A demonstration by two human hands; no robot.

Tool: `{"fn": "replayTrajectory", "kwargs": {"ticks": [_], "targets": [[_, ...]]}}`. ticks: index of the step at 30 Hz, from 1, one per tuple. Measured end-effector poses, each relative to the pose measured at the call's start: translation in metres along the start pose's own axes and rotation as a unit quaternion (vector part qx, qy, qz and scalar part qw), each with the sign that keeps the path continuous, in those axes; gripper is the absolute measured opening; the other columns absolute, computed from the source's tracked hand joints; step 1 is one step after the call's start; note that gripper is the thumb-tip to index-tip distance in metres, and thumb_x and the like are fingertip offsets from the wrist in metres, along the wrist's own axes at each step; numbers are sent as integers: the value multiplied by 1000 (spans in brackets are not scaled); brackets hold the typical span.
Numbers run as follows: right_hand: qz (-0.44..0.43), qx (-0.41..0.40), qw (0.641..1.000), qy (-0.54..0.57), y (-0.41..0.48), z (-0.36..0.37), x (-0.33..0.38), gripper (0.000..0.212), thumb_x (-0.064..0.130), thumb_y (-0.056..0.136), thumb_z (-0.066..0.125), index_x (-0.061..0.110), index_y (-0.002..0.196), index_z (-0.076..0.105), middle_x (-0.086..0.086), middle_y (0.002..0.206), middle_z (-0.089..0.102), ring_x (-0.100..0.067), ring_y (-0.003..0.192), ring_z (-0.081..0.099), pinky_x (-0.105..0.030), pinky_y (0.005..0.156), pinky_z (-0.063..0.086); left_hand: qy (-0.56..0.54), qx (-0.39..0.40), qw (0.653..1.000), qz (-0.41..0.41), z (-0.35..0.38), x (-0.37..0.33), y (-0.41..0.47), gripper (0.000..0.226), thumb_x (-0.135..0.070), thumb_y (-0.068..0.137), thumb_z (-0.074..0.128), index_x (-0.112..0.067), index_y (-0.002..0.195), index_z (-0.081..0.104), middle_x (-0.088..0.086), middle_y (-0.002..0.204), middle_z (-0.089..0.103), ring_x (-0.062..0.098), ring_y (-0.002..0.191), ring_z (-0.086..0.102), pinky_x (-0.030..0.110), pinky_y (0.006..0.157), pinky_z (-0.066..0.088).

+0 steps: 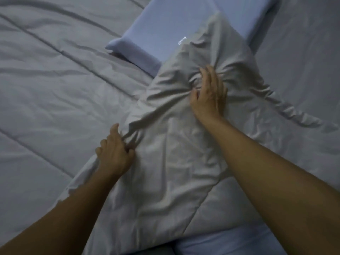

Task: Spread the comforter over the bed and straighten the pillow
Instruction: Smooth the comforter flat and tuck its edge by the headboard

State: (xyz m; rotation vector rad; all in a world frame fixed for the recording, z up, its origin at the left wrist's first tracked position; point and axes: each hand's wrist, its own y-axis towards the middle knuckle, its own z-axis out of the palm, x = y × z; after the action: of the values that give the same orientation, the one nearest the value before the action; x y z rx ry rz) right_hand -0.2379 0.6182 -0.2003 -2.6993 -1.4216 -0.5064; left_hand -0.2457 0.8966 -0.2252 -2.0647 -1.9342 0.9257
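A grey comforter (55, 89) covers most of the bed, and a bunched fold of it runs up the middle of the view and lies over a pale blue pillow (165, 24) at the top. My left hand (114, 151) grips a gathered edge of that fold at lower centre. My right hand (209, 94) is further up, its fingers curled into the fabric, with creases radiating from the grip. Part of the pillow is hidden under the fold.
A pale blue sheet (230, 242) shows at the bottom edge below the comforter. Flat grey comforter stretches away to the left and to the right (303, 61) of the fold.
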Motion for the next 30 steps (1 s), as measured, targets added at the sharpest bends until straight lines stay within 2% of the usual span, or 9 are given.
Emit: {"fn": "replayTrajectory", "kwargs": {"ticks": [4, 8, 11, 16, 19, 22, 25, 27, 30], "targets": [[-2, 21, 1000, -10, -5, -1, 0, 83, 45, 64, 65, 24, 142, 46, -8, 124, 61, -33, 118, 51, -44, 103, 32, 102, 22, 992, 72, 4, 15, -8, 43, -50, 78, 57, -25, 112, 49, 6, 101, 66, 33, 100, 55, 45, 86, 32], [-7, -73, 996, -41, 6, -10, 3, 49, 62, 58, 60, 25, 90, 65, -5, 113, 57, -32, 111, 51, -43, 92, 37, 122, 10, 984, 127, -2, 25, -21, 31, -57, 71, 51, -29, 83, 57, -3, 79, 58, 24, 83, 50, 37, 76, 27], [-38, -2, 999, 18, 13, -15, -3, 45, 52, 63, 63, 18, 92, 56, -5, 131, 52, -31, 119, 51, -39, 95, 43, 35, 34, 987, 153, -9, 24, -32, 22, -43, 73, 60, -22, 81, 61, 2, 85, 59, 26, 79, 53, 34, 70, 37], [-10, 61, 995, 75, -12, -32, -7, 50, 20, 65, 68, 19, 109, 44, -10, 108, 61, -33, 99, 59, -42, 86, 49, 34, 64, 986, 149, -21, 16, -59, 33, -41, 67, 58, -25, 96, 64, 6, 94, 70, 32, 82, 65, 30, 63, 45], [-33, 96, 995, -18, -43, -48, -8, 20, 20, 62, 66, 24, 77, 53, -11, 92, 67, -35, 95, 63, -39, 83, 45, 57, 62, 981, 174, -29, 20, -85, 43, -39, 59, 49, -25, 97, 63, 10, 97, 69, 36, 86, 63, 33, 65, 48], [-45, 131, 990, -23, -90, -68, -15, 24, 21, 54, 70, 22, 71, 53, -8, 108, 57, -31, 105, 54, -40, 91, 39, 76, 57, 974, 207, -33, 32, -115, 42, -37, 58, 49, -19, 94, 62, 14, 96, 70, 39, 87, 63, 35, 66, 49], [-147, 109, 976, 115, -147, -97, -25, 29, 8, 52, 73, 10, 66, 48, -14, 125, 58, -33, 123, 53, -35, 100, 43, 86, 57, 966, 238, -32, 49, -156, 39, -36, 61, 50, -15, 91, 63, 16, 95, 70, 39, 85, 63, 38, 66, 52], [-153, 138, 966, 156, -194, -122, -28, 29, 1, 55, 74, 5, 64, 47, -17, 128, 60, -26, 134, 45, -39, 111, 37, 87, 57, 961, 255, -31, 63, -189, 32, -34, 65, 54, -15, 90, 63, 16, 96, 70, 39, 86, 64, 38, 66, 51], [-82, 166, 974, 134, -276, -159, -29, 29, 12, 57, 73, 12, 66, 46, -11, 80, 60, -32, 89, 61, -43, 76, 50, 112, 57, 952, 279, -29, 85, -244, 28, -31, 69, 60, -17, 93, 63, 16, 100, 69, 40, 90, 64, 37, 68, 50]]}}
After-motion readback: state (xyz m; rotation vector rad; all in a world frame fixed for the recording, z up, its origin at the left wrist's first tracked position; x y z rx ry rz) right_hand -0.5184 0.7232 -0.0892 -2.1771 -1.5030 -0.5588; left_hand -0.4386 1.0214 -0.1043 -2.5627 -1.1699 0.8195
